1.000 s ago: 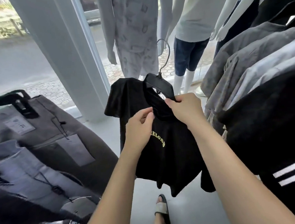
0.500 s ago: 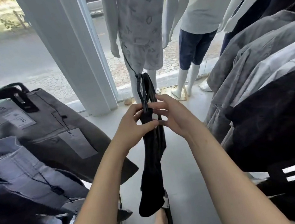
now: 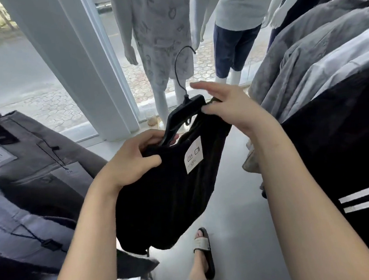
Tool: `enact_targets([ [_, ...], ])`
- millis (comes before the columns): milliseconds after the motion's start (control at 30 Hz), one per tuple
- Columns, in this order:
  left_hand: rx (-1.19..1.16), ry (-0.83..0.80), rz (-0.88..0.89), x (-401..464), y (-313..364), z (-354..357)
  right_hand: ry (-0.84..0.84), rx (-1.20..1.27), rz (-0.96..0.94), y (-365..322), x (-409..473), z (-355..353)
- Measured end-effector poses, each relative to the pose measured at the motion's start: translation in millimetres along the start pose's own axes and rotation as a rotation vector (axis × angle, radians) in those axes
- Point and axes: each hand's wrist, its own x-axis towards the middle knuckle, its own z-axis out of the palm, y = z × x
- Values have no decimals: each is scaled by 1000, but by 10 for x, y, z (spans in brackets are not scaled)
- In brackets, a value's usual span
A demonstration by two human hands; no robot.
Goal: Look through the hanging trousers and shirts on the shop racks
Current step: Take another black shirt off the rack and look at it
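A black shirt (image 3: 168, 199) on a black plastic hanger (image 3: 183, 115) is held off the rack in the middle of the view, its back side up with a white label (image 3: 193, 154) near the collar. My left hand (image 3: 133, 157) grips the shirt's left shoulder and the hanger's lower end. At the hanger's upper right end, my right hand (image 3: 227, 107) holds it with the thumb underneath, the fingers stretched out above. Grey trousers (image 3: 38, 161) with paper tags hang on the left rack. Grey, white and black shirts (image 3: 319, 61) hang on the right rack.
Two dressed mannequins (image 3: 162, 30) stand ahead at the shop window beside a white pillar (image 3: 69, 60). A black garment with white stripes (image 3: 360, 169) hangs close at right. My foot in a sandal (image 3: 202, 252) stands on the grey floor between the racks.
The shirt was facing front, then turned edge-on, and now shows its back with the label. Both hands shifted out to the hanger's two ends.
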Motion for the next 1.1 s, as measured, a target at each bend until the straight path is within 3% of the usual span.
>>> enact_targets([
  [100,17,-47,11,22,95,-21,-10,-272,-17,25,-47,16],
  [267,170,-84,1,39,213,-14,114,-304,-1,88,-256,-81],
  [500,349,149,-139,79,249,75,252,-250,38,48,-645,-317],
  [767,212,291,-15,237,715,664,455,-255,75,-81,-1245,-834],
  [1100,201,214,196,894,1434,1088,656,-325,96,-306,-1402,-1695],
])
